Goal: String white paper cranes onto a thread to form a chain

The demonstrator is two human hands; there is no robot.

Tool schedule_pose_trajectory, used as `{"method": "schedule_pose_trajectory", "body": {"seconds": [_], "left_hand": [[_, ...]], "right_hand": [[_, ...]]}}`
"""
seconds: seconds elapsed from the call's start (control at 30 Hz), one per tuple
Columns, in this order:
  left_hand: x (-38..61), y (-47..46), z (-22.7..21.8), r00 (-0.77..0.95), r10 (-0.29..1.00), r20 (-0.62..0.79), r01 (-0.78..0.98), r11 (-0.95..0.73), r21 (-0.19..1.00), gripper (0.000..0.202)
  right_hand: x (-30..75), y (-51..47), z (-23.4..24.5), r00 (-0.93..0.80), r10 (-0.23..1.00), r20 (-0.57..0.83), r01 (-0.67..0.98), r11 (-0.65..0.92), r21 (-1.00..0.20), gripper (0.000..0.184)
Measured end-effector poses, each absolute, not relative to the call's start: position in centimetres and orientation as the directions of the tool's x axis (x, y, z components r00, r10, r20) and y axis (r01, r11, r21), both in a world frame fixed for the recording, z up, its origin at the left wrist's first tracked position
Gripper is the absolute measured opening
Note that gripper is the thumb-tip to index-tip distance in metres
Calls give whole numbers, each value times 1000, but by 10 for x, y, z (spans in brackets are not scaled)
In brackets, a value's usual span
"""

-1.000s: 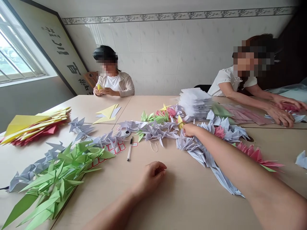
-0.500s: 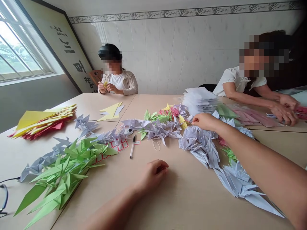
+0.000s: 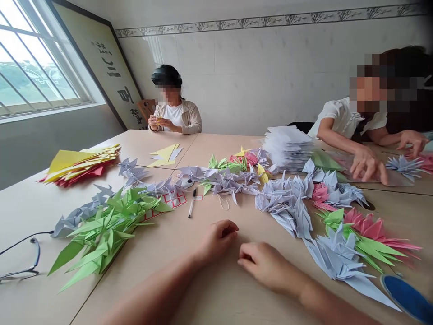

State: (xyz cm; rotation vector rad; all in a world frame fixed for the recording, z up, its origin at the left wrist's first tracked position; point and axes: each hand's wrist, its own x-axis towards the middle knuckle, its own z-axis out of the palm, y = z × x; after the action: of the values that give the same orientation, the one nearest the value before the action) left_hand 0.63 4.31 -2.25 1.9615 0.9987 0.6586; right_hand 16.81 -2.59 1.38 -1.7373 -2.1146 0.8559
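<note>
1. Left hand (image 3: 219, 237): lay on the worktop (image 3: 189, 275) at centre, loosely clenched, fingers folded under. Nothing seen in it.
2. Right hand (image 3: 267, 266): just beside the left, at its 4 o'clock, a small gap between the two. Also loosely clenched, thumb against the fingers. Nothing seen in it; whether a thin thread was pinched there could not be told.
3. Nearest thing: the lavender cranes (image 3: 287, 207), a thick band of folded paper birds lying on the worktop at 1 o'clock from the hands, near but not touched.
4. Long axis of the band: diagonal, from 11 o'clock, far centre, down to 5 o'clock, where it ended in a long pointed tip near the right edge.
5. Nearer hand: the right; the band passed close along its 2 o'clock side.
6. Look of the cranes: pale grey-violet, sharp wing points, closely overlapped, packed in a row.
7. Around: pen (image 3: 192, 208) at 11 o'clock from the left hand; green cranes (image 3: 108, 225) well apart at 9 o'clock; pink and green cranes (image 3: 365, 234) beyond the band at 3 o'clock; white sheets (image 3: 287, 146) stacked at 12 o'clock.
8. A co-worker's hand (image 3: 367, 164) rested on papers at far 2 o'clock.
</note>
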Motion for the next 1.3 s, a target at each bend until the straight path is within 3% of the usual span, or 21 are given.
{"method": "schedule_pose_trajectory", "body": {"seconds": [0.13, 0.3, 0.47, 0.63, 0.8, 1.03, 1.2, 1.3], "left_hand": [[-12, 56, -6, 399, 892, 212, 525, -411, 745, 15], [-83, 94, 31, 167, 902, 398, 781, -367, 506, 25], [-147, 97, 34, 163, 904, 395, 916, -287, 281, 34], [-161, 82, 16, 217, 927, 305, 949, -273, 155, 31], [-157, 64, 5, 270, 926, 264, 939, -314, 141, 26], [-173, 32, 18, 203, 900, 387, 927, -303, 220, 29], [-219, 39, 47, -43, 879, 475, 951, -109, 289, 31], [-257, 59, 65, -228, 865, 448, 938, 72, 339, 36]], "right_hand": [[156, -34, -14, -239, 966, -102, 759, 120, -640, 24], [174, -28, -18, -317, 945, -76, 620, 145, -771, 26], [184, -21, -26, -354, 927, -122, 526, 90, -846, 28], [184, -22, -29, -360, 920, -154, 490, 46, -871, 30], [184, -25, -29, -330, 930, -164, 492, 21, -870, 32], [186, -25, -38, -315, 931, -185, 516, 4, -857, 36], [187, -24, -45, -319, 927, -196, 511, -6, -860, 37], [187, -25, -47, -318, 927, -198, 500, -13, -866, 36]]}}
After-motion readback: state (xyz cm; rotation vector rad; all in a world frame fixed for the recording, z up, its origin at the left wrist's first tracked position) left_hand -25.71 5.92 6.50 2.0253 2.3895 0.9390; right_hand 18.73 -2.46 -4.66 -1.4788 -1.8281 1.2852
